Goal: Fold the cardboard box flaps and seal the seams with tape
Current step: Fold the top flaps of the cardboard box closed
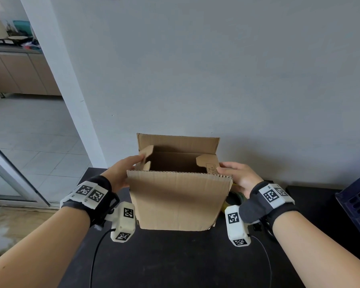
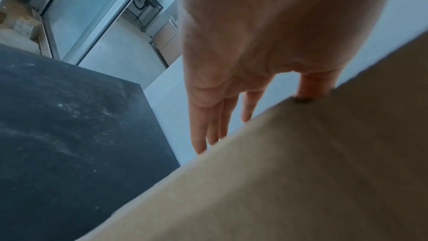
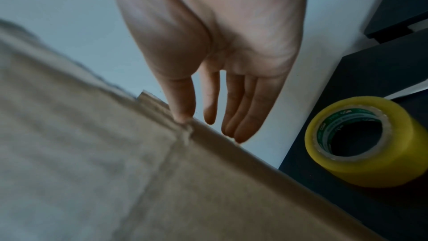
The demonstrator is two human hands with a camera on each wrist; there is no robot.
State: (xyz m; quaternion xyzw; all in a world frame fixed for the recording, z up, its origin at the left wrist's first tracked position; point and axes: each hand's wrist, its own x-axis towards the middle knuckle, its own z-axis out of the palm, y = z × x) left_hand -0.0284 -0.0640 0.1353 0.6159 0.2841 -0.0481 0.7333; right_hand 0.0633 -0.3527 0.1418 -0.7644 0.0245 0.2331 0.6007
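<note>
A brown cardboard box (image 1: 177, 200) stands open on the black table (image 1: 175, 262), its near and far flaps upright. My left hand (image 1: 123, 169) is at the box's left side, straight fingers touching the left side flap (image 1: 146, 154), which tilts inward. My right hand (image 1: 235, 173) is at the right side, straight fingers against the printed right side flap (image 1: 208, 163), also tilted inward. The wrist views show the left hand (image 2: 220, 125) and right hand (image 3: 220, 113) with extended fingers at the cardboard edges (image 2: 301, 171) (image 3: 115, 171). A yellow tape roll (image 3: 361, 140) lies on the table right of the box.
A dark blue plastic crate (image 1: 357, 202) sits at the table's right edge. A grey wall (image 1: 216, 80) rises directly behind the box. To the left, the table's edge drops to a tiled floor (image 1: 29, 138) near a doorway.
</note>
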